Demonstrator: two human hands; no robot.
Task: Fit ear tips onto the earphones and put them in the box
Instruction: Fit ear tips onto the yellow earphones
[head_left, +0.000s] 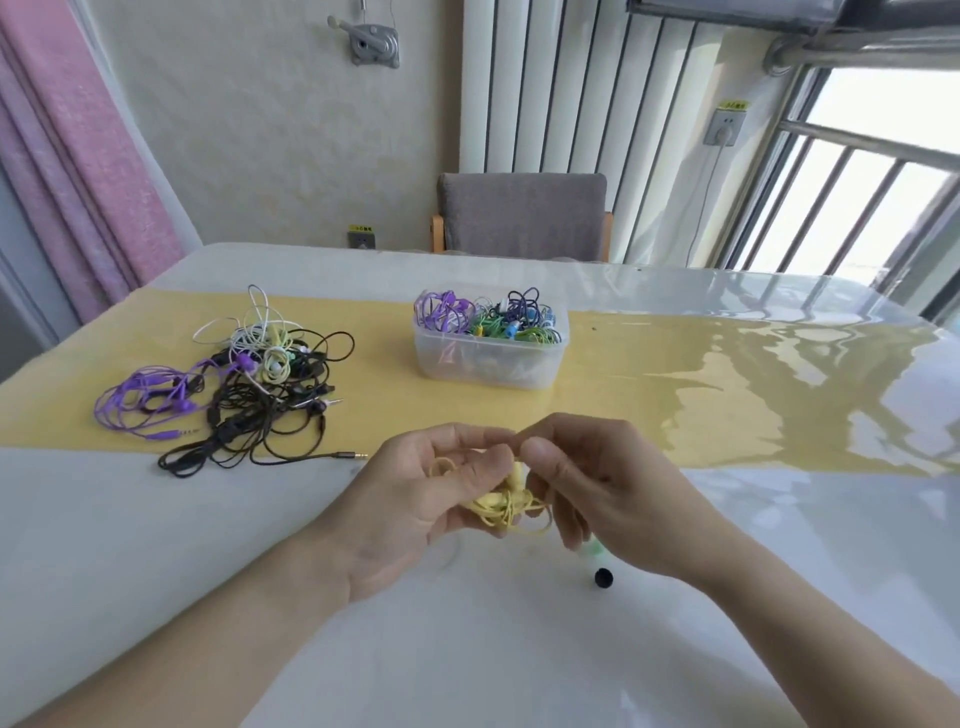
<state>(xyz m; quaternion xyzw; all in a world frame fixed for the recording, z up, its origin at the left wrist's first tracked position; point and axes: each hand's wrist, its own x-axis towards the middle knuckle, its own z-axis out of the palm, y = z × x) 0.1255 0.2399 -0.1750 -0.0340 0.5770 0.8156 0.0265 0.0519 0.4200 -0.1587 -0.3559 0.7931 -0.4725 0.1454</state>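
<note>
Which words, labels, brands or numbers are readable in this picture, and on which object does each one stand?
No text can be read here.
Yellow sticker above the wall socket by the window: printed marks, too small and blurred to read.
Yellow sticker above the low wall socket behind the table: also too blurred.
Plastic box, earphones and hands: no visible print.
</note>
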